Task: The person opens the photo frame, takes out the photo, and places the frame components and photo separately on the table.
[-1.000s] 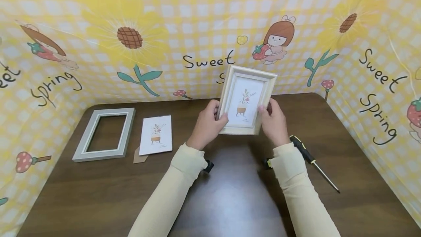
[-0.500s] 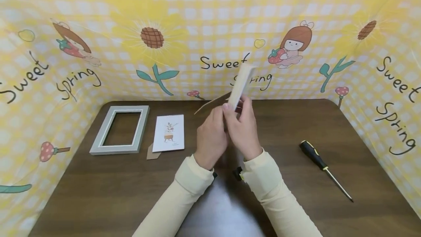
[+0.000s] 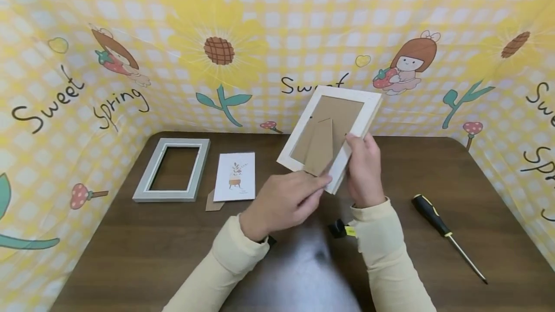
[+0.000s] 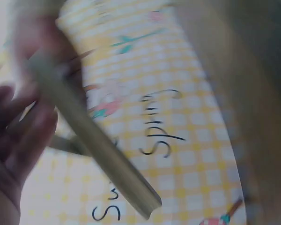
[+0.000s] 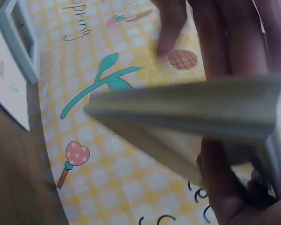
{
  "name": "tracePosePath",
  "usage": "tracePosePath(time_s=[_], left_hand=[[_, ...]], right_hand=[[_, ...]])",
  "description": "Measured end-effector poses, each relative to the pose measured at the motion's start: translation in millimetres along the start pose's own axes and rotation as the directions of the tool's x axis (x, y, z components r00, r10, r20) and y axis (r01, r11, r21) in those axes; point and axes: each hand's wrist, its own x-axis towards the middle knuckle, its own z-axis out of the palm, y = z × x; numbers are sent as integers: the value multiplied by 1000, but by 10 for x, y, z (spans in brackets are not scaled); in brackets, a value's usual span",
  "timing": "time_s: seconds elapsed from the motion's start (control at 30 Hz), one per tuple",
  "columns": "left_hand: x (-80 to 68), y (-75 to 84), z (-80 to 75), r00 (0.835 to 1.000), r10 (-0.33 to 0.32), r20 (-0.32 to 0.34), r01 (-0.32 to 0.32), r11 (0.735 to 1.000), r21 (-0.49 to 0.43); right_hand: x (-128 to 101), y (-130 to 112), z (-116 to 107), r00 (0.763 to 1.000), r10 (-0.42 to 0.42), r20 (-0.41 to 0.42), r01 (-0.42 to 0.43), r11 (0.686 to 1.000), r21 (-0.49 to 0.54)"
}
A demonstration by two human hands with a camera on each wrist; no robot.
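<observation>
The left hand (image 3: pixel 282 203), nearest, reaches with loosely extended fingers to the brown cardboard easel stand (image 3: pixel 320 150) on the back of the small white wooden picture frame (image 3: pixel 331 134). The right hand (image 3: pixel 364 170) grips that frame by its right edge, holding it tilted in the air above the dark brown wooden table (image 3: pixel 130 254), back panel facing the viewer. The frame looks light and rigid; its front, perhaps glazed, is hidden, so edge grips seem safest. Both wrist views are blurred, and whether the left fingertips pinch the stand cannot be told.
</observation>
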Motion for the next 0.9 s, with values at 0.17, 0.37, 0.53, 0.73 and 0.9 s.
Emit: tracePosePath(time_s=[0.17,0.37,0.53,0.73,0.9], left_hand=[[5,-171,-308,964,-130,-231,65,960,-271],[-96,-412,-565,793,-597,-120,540,780,-316],[-162,-529,-569,567,-792,226,817,506,-276],[-219,-576,-387,478,-810,340,878,430,-210],[-256,-568,-261,435,-832,343,898,430,-96]], right_hand=[[21,-11,-136,981,119,152,-128,990,54],[-10,46,-218,929,187,320,-192,981,-15],[-38,154,-265,873,239,426,-260,966,-9],[-63,336,-274,830,346,437,-318,938,-138],[-49,442,-249,856,415,309,-282,875,-393]])
